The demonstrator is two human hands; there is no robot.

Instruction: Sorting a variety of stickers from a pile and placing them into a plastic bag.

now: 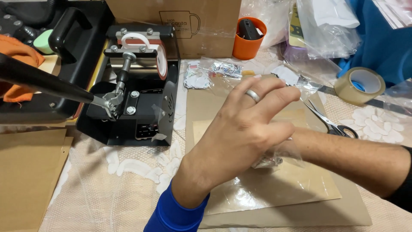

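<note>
My left hand, in a blue sleeve with a ring on one finger, is raised over the middle of the table. Its back faces me, the fingers stretched to the upper right and the thumb apart. My right forearm reaches in from the right, and its hand is hidden behind the left hand. A clear plastic bag with a small printed piece inside sits crumpled just under the thumb, where the two hands meet. I cannot see which hand grips it. Under both hands lie brown paper sheets with a clear sleeve on top.
A black mug heat press with a white mug stands at the left, its long lever pointing towards me. At the right lie scissors and a tape roll. An orange cup, a cardboard box and sticker packets stand behind.
</note>
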